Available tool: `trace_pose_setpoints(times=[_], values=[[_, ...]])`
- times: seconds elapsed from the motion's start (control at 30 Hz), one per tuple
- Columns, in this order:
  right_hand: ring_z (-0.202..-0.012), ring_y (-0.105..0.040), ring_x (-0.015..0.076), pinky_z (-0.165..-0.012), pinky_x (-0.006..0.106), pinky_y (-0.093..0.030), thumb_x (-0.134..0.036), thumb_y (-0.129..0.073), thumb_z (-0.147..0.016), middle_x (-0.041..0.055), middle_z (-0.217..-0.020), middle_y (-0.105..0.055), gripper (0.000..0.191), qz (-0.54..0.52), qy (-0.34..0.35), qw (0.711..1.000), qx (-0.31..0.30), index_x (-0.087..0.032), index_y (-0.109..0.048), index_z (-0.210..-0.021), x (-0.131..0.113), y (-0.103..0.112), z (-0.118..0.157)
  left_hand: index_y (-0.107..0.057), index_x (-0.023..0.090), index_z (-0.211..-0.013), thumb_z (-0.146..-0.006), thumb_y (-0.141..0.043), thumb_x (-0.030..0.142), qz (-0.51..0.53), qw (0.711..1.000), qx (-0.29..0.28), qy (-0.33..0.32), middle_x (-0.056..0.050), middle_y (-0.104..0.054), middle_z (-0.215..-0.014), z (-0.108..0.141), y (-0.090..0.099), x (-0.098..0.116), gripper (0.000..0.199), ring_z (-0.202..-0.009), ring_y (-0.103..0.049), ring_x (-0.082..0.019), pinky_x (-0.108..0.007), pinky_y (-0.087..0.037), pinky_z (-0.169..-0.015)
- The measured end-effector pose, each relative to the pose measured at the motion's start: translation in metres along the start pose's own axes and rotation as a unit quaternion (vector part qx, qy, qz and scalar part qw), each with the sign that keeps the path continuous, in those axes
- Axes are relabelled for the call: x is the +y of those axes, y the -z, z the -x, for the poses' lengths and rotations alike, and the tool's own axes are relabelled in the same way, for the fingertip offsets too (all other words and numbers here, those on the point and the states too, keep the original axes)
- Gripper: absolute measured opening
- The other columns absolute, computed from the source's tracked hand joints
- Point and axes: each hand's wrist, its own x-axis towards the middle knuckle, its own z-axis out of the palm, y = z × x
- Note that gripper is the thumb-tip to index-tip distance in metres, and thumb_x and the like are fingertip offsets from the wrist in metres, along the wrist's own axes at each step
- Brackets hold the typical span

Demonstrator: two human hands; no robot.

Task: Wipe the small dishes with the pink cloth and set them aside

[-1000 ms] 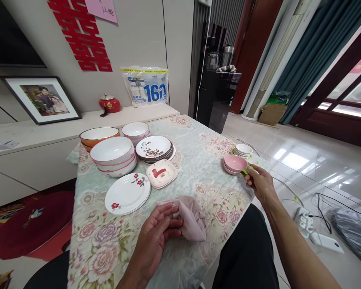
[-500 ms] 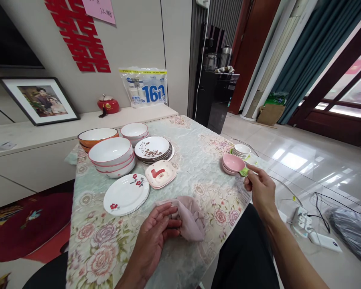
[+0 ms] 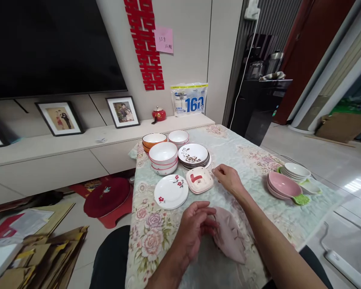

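Observation:
My left hand (image 3: 195,226) is open, palm up with curled fingers apart, beside a crumpled pinkish cloth (image 3: 230,237) on the table. My right hand (image 3: 228,176) hangs over the table by the right edge of the square cream plate (image 3: 200,180) with a red figure; its fingers are bent together, and what is between them, if anything, is too small to tell. Left of that plate lie white plates with red flowers (image 3: 168,194). Behind stand brown-patterned plates (image 3: 193,154), white bowls with pink rims (image 3: 164,154) and orange bowls (image 3: 154,139).
Pink leaf-handled bowls (image 3: 284,185) and small white dishes (image 3: 297,169) stand at the table's right. A flowered cloth covers the table (image 3: 152,241). Behind is a ledge (image 3: 123,134) with frames, a red jar (image 3: 159,114) and a plastic bag (image 3: 189,100). A red stool (image 3: 108,196) is left.
The view has turned left. My right hand has moved from the pink bowl's green handle to beside the square plate. My left hand remains near the cloth.

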Motion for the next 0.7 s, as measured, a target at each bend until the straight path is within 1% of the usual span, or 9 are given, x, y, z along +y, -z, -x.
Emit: trace_pose_setpoints(times=[0.07,0.13,0.23,0.4,0.5,0.6,0.7], values=[[-0.055,-0.053,0.0150,-0.055,0.026,-0.035,-0.041,-0.061,-0.076,-0.0005,-0.056,-0.059,0.026,0.015,-0.004,1.000,0.002,-0.020,-0.058,-0.060,0.001,-0.012,-0.012,-0.059,0.011,-0.102,-0.068,-0.063,0.017,0.023,1.000,0.009,-0.006,-0.013,-0.070,-0.096,-0.008,-0.006,0.004,0.035,-0.061,-0.067,-0.015,-0.025,-0.046,-0.051],[-0.055,-0.052,0.0149,-0.054,0.026,-0.035,-0.043,-0.061,-0.076,-0.0011,-0.055,-0.058,0.026,0.019,-0.006,1.000,-0.002,-0.020,-0.060,-0.064,0.005,-0.022,-0.016,-0.059,0.012,-0.099,-0.065,-0.064,0.019,0.044,0.999,0.023,-0.001,-0.011,-0.070,-0.091,-0.018,-0.012,0.005,0.035,-0.058,-0.066,-0.015,-0.025,-0.044,-0.050],[-0.055,-0.051,0.0146,-0.054,0.025,-0.036,-0.045,-0.060,-0.076,-0.0032,-0.055,-0.056,0.026,0.014,0.001,1.000,-0.019,-0.019,-0.064,-0.073,0.013,-0.030,-0.014,-0.060,0.012,-0.096,-0.064,-0.064,0.020,0.054,0.998,0.008,0.000,-0.011,-0.070,-0.088,-0.029,-0.016,0.000,0.033,-0.059,-0.066,-0.016,-0.025,-0.045,-0.051],[-0.051,-0.048,0.0141,-0.053,0.025,-0.036,-0.041,-0.063,-0.072,-0.0062,-0.051,-0.051,0.021,0.026,0.005,0.999,-0.032,-0.020,-0.062,-0.076,0.017,-0.032,-0.009,-0.060,0.013,-0.091,-0.063,-0.063,0.020,0.075,0.997,0.003,0.020,-0.010,-0.071,-0.086,-0.036,-0.013,-0.008,0.029,-0.059,-0.066,-0.015,-0.025,-0.046,-0.051],[-0.051,-0.048,0.0145,-0.053,0.025,-0.033,-0.037,-0.063,-0.070,-0.0055,-0.051,-0.051,0.016,0.046,-0.002,0.999,-0.019,-0.022,-0.057,-0.071,0.014,-0.033,-0.008,-0.061,0.012,-0.091,-0.063,-0.064,0.019,0.086,0.996,-0.011,0.028,-0.009,-0.070,-0.085,-0.037,-0.009,-0.008,0.029,-0.058,-0.066,-0.016,-0.026,-0.047,-0.050],[-0.051,-0.048,0.0147,-0.052,0.026,-0.031,-0.034,-0.061,-0.071,-0.0042,-0.052,-0.053,0.015,0.059,-0.011,0.998,-0.005,-0.022,-0.053,-0.066,0.013,-0.033,-0.006,-0.061,0.012,-0.090,-0.063,-0.066,0.019,0.095,0.995,-0.018,0.031,-0.009,-0.071,-0.085,-0.038,-0.006,-0.009,0.028,-0.057,-0.066,-0.016,-0.026,-0.048,-0.050],[-0.051,-0.046,0.0144,-0.053,0.026,-0.031,-0.034,-0.060,-0.073,-0.0042,-0.051,-0.052,0.016,0.057,-0.011,0.998,0.003,-0.022,-0.052,-0.065,0.014,-0.032,-0.003,-0.061,0.012,-0.091,-0.064,-0.066,0.019,0.100,0.994,-0.027,0.032,-0.009,-0.071,-0.084,-0.040,-0.004,-0.010,0.029,-0.058,-0.067,-0.016,-0.026,-0.048,-0.050]])
